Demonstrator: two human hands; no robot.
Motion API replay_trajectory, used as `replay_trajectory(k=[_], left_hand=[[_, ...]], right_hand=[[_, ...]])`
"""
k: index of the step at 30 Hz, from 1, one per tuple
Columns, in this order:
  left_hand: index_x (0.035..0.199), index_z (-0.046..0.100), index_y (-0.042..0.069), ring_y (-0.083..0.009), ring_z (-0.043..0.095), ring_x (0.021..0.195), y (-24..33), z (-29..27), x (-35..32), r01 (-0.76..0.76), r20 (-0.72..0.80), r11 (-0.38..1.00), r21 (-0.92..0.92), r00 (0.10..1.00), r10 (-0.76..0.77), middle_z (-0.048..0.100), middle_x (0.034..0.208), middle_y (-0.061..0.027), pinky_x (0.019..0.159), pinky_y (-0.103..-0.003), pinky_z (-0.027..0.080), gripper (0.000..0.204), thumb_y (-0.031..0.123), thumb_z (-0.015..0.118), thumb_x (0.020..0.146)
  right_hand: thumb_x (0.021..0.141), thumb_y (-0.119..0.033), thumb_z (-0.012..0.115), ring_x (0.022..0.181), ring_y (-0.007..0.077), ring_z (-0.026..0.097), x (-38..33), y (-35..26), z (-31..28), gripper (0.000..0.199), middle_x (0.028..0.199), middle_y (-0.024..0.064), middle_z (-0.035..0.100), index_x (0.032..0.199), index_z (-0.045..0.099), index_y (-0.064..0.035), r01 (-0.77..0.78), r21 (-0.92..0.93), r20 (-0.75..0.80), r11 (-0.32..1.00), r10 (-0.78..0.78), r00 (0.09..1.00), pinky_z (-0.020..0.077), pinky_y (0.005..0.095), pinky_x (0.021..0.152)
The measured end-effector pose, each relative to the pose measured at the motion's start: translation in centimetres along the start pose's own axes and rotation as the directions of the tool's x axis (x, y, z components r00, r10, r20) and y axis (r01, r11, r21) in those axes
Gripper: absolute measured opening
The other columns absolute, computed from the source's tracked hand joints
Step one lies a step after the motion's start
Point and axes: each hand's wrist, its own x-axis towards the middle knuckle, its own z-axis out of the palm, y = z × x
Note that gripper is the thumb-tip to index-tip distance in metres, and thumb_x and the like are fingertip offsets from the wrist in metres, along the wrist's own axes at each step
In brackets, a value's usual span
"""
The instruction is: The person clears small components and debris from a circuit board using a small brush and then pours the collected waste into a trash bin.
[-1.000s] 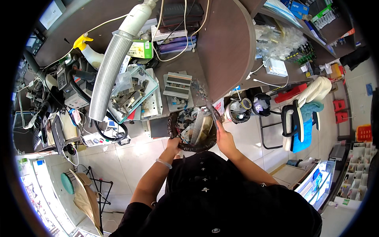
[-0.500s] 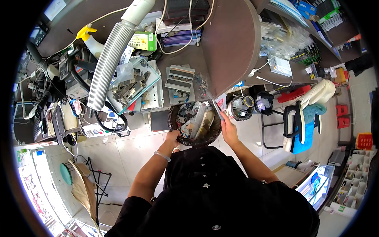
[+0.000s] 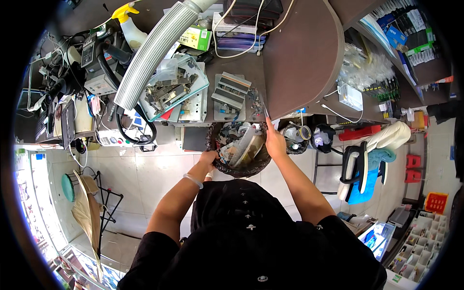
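Observation:
I hold a dark round bin (image 3: 241, 171) full of paper scraps and a white sheet just under the front edge of the brown desk (image 3: 299, 63). My left hand (image 3: 209, 158) grips the bin's left rim. At the bin's right rim, my right hand (image 3: 274, 141) is stretched flat, its fingertips reaching up to the desk edge. A scatter of small debris (image 3: 254, 104) lies on the desk just above those fingers. A grey metal part (image 3: 231, 90) lies beside the debris.
The desk's left side holds a ribbed grey hose (image 3: 154, 48), a clear tray of circuit boards (image 3: 169, 89), a yellow spray bottle (image 3: 129, 26) and cables. A chair (image 3: 372, 159) draped with white and blue cloth stands to the right. The floor is tiled.
The bin stays below the desk edge in my left hand. My right hand has slid up from the bin's right rim toward the desk edge.

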Motion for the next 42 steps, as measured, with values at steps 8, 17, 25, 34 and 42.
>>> replay_trajectory(k=[8, 17, 25, 34, 42], left_hand=[[0.087, 0.048, -0.003, -0.0316, 0.054, 0.064, -0.2, -1.1, 1.8, -0.026, 0.03, 1.0, 0.002, 0.999, 0.026, 0.049, 0.077, -0.0135, 0.05, -0.051, 0.048, 0.024, -0.007, 0.047, 0.063], [0.084, 0.049, -0.003, -0.0303, 0.055, 0.061, 0.4, 0.1, 0.2, -0.091, -0.015, 0.99, 0.105, 0.996, 0.093, 0.05, 0.074, -0.0126, 0.048, -0.049, 0.048, 0.022, -0.006, 0.048, 0.062], [0.079, 0.049, -0.01, -0.0322, 0.056, 0.06, 1.2, 1.3, -2.8, -0.145, -0.066, 0.984, 0.1, 0.986, 0.152, 0.05, 0.073, -0.0152, 0.047, -0.048, 0.048, 0.017, -0.006, 0.049, 0.063], [0.084, 0.048, -0.006, -0.0305, 0.056, 0.063, 0.8, 1.0, -2.8, -0.127, -0.014, 0.99, 0.059, 0.992, 0.128, 0.051, 0.077, -0.0143, 0.054, -0.046, 0.052, 0.02, -0.008, 0.046, 0.065], [0.094, 0.044, 0.001, -0.0299, 0.056, 0.068, 0.8, 0.4, -0.9, -0.07, 0.048, 0.997, 0.026, 0.996, 0.069, 0.048, 0.08, -0.0125, 0.055, -0.047, 0.052, 0.032, -0.009, 0.046, 0.064]], right_hand=[[0.083, -0.005, 0.049, 0.072, 0.0381, 0.055, -7.6, 3.4, -1.9, 0.054, 0.084, 0.0212, 0.057, 0.133, 0.031, -0.0188, 0.157, 0.09, 0.155, 0.983, -0.17, 0.973, 0.0439, 0.0443, 0.062], [0.086, -0.008, 0.042, 0.085, 0.0415, 0.054, 1.4, -2.7, -3.0, 0.043, 0.102, 0.0276, 0.053, 0.127, 0.029, -0.0006, 0.074, 0.121, -0.02, 0.99, -0.073, 0.997, 0.0452, 0.0459, 0.07], [0.086, -0.013, 0.042, 0.064, 0.0412, 0.057, 7.0, -3.4, -0.5, 0.04, 0.065, 0.0235, 0.058, 0.124, 0.036, -0.004, 0.119, 0.086, -0.029, 0.989, -0.117, 0.993, 0.0445, 0.0496, 0.059], [0.085, -0.009, 0.045, 0.066, 0.0423, 0.055, -5.0, -1.3, -1.9, 0.044, 0.08, 0.025, 0.058, 0.127, 0.034, -0.0077, 0.12, 0.112, 0.132, 0.986, -0.134, 0.982, 0.0438, 0.0495, 0.058], [0.086, -0.01, 0.045, 0.07, 0.0427, 0.057, -4.1, -2.1, -2.7, 0.046, 0.085, 0.0259, 0.058, 0.128, 0.029, -0.0041, 0.141, 0.127, -0.231, 0.982, -0.109, 0.967, 0.0459, 0.0479, 0.06]])
